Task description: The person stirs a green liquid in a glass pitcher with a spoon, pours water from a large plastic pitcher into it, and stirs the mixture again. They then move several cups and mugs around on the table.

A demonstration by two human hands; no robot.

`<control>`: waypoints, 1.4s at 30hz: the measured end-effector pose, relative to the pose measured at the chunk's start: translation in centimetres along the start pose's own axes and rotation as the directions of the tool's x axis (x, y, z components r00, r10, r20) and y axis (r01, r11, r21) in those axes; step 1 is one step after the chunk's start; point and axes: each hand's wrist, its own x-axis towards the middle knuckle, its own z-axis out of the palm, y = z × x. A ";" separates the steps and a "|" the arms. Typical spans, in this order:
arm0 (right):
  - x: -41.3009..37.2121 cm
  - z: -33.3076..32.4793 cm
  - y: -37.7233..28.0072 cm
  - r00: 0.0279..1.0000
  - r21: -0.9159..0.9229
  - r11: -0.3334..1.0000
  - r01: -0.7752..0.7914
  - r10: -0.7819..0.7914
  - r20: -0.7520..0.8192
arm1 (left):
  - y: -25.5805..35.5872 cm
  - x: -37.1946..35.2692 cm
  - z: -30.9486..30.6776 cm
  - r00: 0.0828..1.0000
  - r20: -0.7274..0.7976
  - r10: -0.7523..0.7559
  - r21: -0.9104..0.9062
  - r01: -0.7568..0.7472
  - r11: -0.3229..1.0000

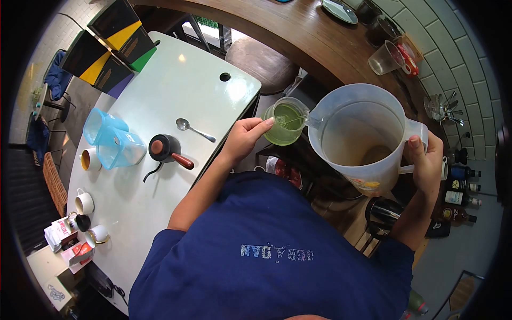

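My left hand [247,136] is closed on a small clear plastic cup [268,133] holding green liquid [288,117]. My right hand [426,160] grips the handle of a large translucent plastic pitcher [341,154]. The pitcher is tilted toward the cup, its spout at the cup's rim, and a thin stream of liquid runs from it into the cup. Some brownish, murky liquid shows low inside the pitcher.
On the white table [186,69] at left lie a spoon [196,130], a black gooseneck kettle [166,149], blue plastic containers [120,146] and several mugs [84,203]. A wooden counter [256,26] curves behind, carrying a clear cup [385,58]. Bottles [461,198] stand at right.
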 end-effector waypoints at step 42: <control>-4.8 -6.1 6.4 0.369 0.422 0.815 0.397 0.279 -0.886 | 3.9 2.0 2.6 0.993 0.116 0.033 -0.073 -0.024 0.997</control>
